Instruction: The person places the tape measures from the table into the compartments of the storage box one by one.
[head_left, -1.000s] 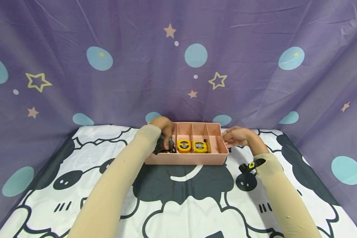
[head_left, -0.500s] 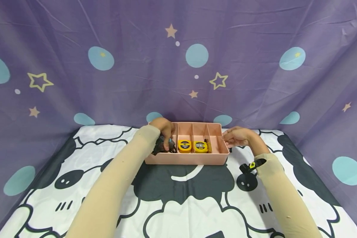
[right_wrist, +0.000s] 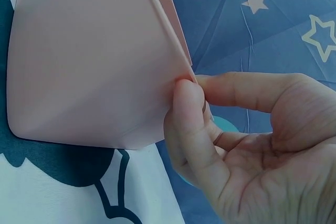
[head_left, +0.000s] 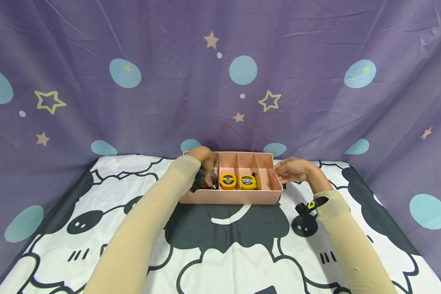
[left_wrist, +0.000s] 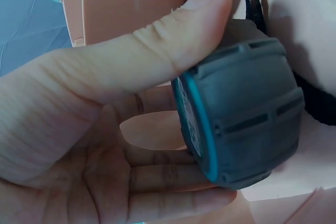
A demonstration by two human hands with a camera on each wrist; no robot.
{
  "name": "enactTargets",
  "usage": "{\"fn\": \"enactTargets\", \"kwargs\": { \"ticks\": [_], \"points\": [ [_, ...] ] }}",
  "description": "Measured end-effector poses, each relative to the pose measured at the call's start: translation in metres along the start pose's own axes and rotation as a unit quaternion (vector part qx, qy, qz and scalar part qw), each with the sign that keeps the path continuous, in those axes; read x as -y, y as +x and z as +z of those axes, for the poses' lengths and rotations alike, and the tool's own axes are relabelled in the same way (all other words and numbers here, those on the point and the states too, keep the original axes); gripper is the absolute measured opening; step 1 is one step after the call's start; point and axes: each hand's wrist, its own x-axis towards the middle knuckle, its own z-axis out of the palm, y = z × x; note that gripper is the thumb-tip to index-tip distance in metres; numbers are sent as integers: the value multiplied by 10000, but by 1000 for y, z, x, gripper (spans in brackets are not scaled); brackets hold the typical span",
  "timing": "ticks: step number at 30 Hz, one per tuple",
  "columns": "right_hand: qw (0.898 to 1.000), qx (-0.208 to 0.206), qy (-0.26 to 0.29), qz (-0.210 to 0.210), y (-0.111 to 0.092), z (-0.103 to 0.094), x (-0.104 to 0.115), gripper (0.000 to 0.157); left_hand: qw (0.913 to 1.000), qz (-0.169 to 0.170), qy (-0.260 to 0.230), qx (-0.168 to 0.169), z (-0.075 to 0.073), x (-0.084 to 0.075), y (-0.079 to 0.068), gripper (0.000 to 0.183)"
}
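Observation:
A pink divided box (head_left: 231,198) stands at the back of the table. My left hand (head_left: 206,159) reaches into its leftmost compartment. In the left wrist view the thumb and fingers grip a dark grey tape measure (left_wrist: 252,108) with a blue ring on its side and a black wrist strap. My right hand (head_left: 292,169) is at the box's right end. The right wrist view shows its thumb and index finger pinching the box's rim near a corner.
One yellow tape measure (head_left: 228,181) sits in the second compartment, another yellow tape measure (head_left: 248,182) in the third. A patterned white and dark cloth (head_left: 235,261) covers the table. Close behind the box hangs a purple curtain (head_left: 169,102).
My left hand has shifted very slightly within the left compartment, keeping its grip on the grey tape measure. The box and my right hand stay in place.

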Motion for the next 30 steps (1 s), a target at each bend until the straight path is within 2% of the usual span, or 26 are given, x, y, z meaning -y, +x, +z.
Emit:
{"fn": "enactTargets", "kwargs": {
  "ticks": [7,11,21,27,30],
  "points": [
    [10000,7,-15,-16,0,1,2,10,9994,-184,63,-303,3,-1,-5,104],
    [10000,22,39,0,-1,2,2,11,9994,-153,85,-305,5,1,-7,105],
    [9998,64,201,-13,-2,1,1,13,9990,178,57,-398,8,6,-6,97],
    [9995,161,249,-54,-1,0,-1,16,9968,671,258,-342,7,9,-3,87],
    [9997,112,222,-44,-1,1,-1,14,9965,740,270,-282,7,10,-2,82]
  ]
}}
